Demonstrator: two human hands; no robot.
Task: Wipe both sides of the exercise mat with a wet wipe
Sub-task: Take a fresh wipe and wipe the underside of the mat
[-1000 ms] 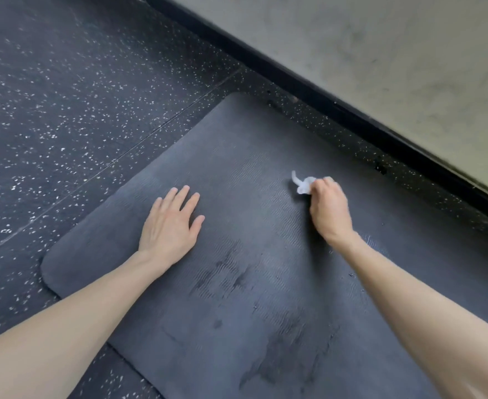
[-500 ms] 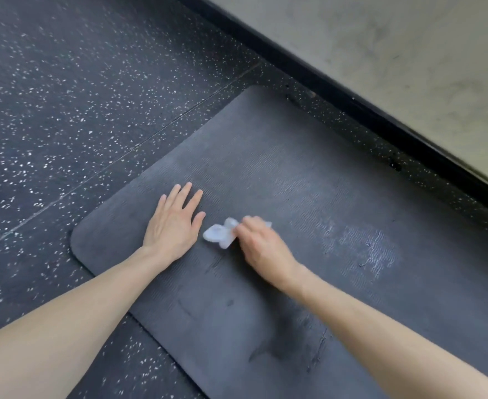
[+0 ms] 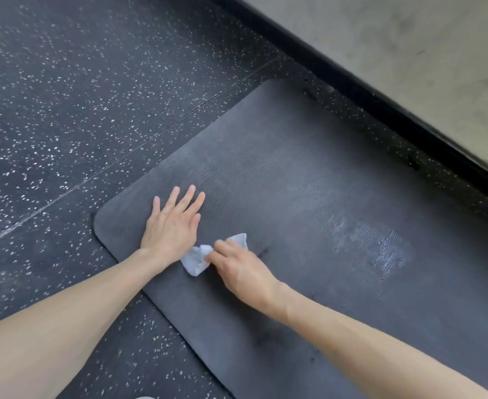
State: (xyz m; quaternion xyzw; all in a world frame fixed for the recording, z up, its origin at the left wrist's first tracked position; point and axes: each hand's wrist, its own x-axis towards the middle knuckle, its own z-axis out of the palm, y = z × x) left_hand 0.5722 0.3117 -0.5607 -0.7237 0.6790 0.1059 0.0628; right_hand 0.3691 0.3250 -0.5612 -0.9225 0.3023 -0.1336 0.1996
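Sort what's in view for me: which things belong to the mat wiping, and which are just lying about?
In the job: mat; wet wipe; right hand, gripping the wipe; left hand, flat on the mat.
Just there: speckled floor; wall; black baseboard.

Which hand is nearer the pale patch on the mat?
Right. The right hand, gripping the wet wipe, sits left of the pale patch; the left hand rests flat farther left, beyond the wipe.
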